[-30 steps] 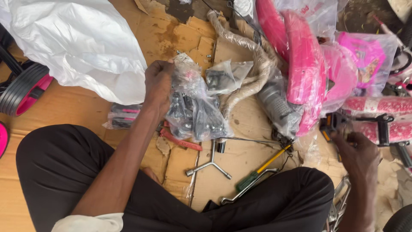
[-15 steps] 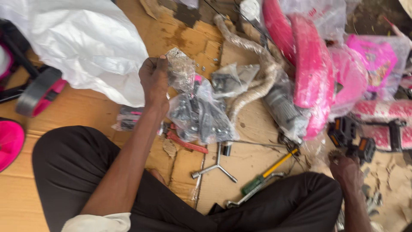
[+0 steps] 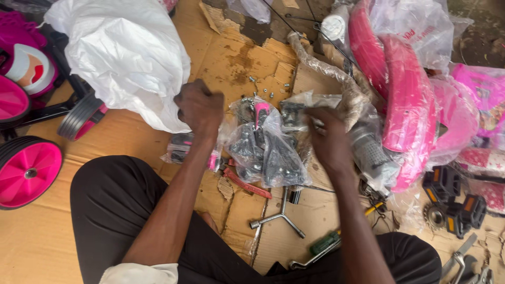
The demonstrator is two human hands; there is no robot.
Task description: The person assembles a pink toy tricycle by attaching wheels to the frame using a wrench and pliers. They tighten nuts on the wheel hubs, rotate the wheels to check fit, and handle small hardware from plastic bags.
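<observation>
Sitting on cardboard [image 3: 131, 158], left hand [image 3: 200, 108] fisted on a clear parts bag [image 3: 265, 147] before the lap; right hand [image 3: 329, 142] pinches its far edge; opening seemingly underway; tearing needs firm opposing pulls.

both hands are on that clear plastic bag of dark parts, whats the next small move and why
Probably pull the hands apart to tear it open: the left hand is fisted at one edge of the clear plastic bag of dark parts, the right hand grips the other, and it looks unopened.

2 hands [image 3: 200, 108], 2 pink training wheels [image 3: 26, 171], 2 black pedals [image 3: 444, 184], 1 three-way wrench [image 3: 279, 218]
</observation>
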